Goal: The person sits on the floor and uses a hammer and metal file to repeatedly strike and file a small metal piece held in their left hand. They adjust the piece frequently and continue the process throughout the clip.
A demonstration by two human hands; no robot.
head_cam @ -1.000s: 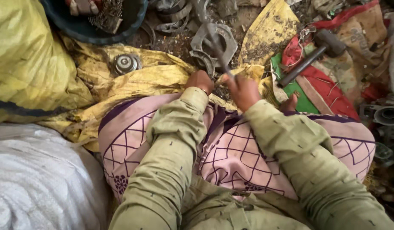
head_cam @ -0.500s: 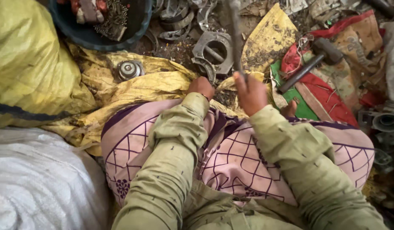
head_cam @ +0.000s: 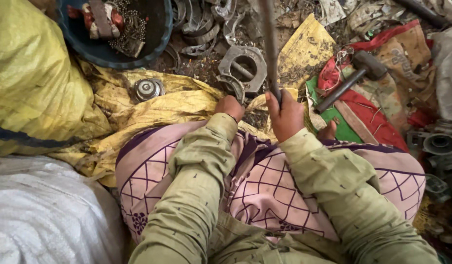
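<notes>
Upper centre: rod gripped upright over the scrap pile

Near the middle of the frame your right hand (head_cam: 284,115) is clenched around the lower end of a thin metal rod (head_cam: 270,46), which rises almost straight to the top edge. Your left hand (head_cam: 229,106) rests at the edge of the scrap, touching a curved metal piece (head_cam: 234,87); whether it grips that piece or only steadies it cannot be told. To work well, keep the rod's tip planted, your wrist in line with it, and the left fingers clear of the tip.

The rod looks dull, dark and smooth. Just above the left hand lies a flat grey hexagonal ring (head_cam: 244,66), pitted and dusty. A round ribbed bearing (head_cam: 147,89) sits on crumpled yellow woven sacking (head_cam: 177,105) at centre left. A hammer (head_cam: 350,78) with a dark head lies at right on red and green cloth (head_cam: 368,115). A dark blue bowl (head_cam: 157,36) at upper left holds small parts
</notes>
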